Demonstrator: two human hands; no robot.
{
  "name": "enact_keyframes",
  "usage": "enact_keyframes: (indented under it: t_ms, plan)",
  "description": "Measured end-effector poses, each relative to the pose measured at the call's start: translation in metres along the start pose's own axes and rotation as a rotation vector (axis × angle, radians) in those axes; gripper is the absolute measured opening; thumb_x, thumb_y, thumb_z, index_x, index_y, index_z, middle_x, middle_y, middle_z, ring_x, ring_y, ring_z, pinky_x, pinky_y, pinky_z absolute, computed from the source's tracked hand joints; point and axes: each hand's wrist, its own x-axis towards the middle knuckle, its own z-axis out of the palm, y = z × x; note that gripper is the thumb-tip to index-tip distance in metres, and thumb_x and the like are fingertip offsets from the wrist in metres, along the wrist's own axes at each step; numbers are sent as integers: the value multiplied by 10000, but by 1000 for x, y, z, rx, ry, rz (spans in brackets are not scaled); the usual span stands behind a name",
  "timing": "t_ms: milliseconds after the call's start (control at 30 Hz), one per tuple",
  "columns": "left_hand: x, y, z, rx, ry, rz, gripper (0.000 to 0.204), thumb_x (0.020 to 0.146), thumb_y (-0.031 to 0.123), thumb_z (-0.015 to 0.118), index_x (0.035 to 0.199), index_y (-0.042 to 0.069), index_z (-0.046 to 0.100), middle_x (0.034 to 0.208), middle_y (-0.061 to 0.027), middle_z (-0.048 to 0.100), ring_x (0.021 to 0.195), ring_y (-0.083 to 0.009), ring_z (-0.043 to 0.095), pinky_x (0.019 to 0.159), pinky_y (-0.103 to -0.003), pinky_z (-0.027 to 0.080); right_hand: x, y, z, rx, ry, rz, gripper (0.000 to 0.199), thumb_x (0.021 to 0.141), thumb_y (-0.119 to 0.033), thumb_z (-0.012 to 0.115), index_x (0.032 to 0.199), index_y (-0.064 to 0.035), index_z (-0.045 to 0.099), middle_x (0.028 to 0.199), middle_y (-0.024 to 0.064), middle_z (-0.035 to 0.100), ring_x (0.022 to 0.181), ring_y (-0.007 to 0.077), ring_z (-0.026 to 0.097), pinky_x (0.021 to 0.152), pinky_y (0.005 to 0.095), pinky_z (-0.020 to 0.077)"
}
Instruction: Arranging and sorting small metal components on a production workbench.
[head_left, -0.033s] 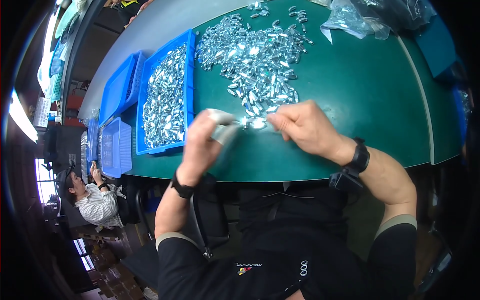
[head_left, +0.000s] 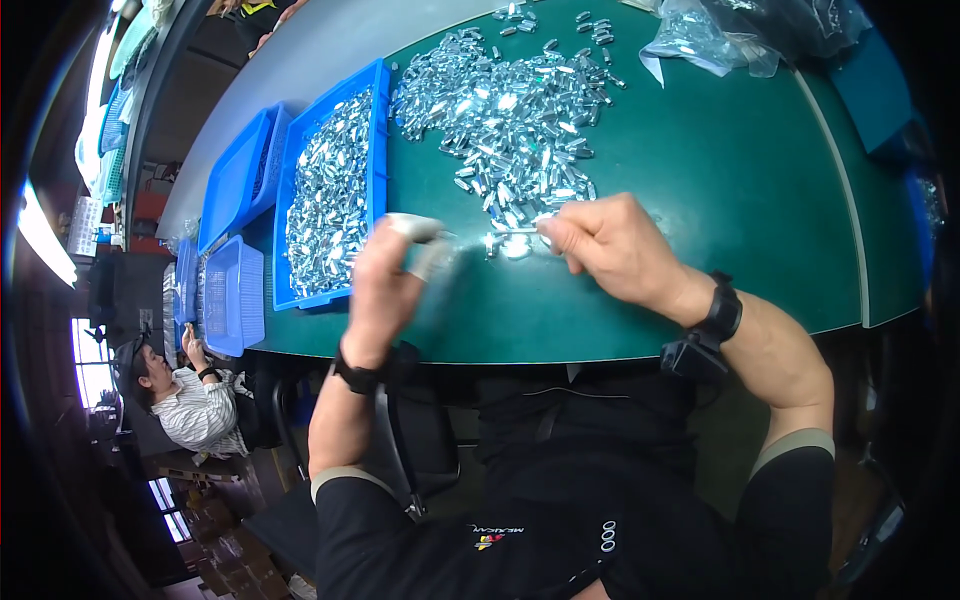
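My left hand (head_left: 385,285) is smeared by motion beside the right wall of the blue tray (head_left: 380,150). White covers wrap some of its fingers, and I cannot make out whether they hold anything. My right hand (head_left: 625,250) is closed in a pinch over the green table (head_left: 700,190). A thin silver metal piece (head_left: 522,232) sticks out leftward from its fingertips. Beyond the hands spreads a heap of small shiny metal parts (head_left: 520,115), its near tip just past my right fingertips. More such parts fill the tray.
Blue baskets (head_left: 234,290) and a blue lid-like tray (head_left: 232,185) stand left of the filled tray. Clear plastic bags (head_left: 705,40) lie at the far right, near a blue bin (head_left: 870,95). A seated person (head_left: 200,400) in a striped shirt is at the left.
My left hand has moved left, away from my right hand and toward the blue tray. My right hand has stayed almost in place, still pinched.
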Motion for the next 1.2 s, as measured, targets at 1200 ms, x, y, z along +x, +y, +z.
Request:
enact_keyframes:
  t_ms: [1200]
  plan:
    - [-4, 33, 37, -263, -57, -74, 213, 851, -33, 806, 1030, 27, 707, 955, -112, 725, 880, -266, 716, 777, -362, 566, -3, 2, 7, 15, -27, 34, 274, 1048, -212, 649, 864, -16, 702, 694, 67, 678, 619, 146, 636, 599, 323, 491]
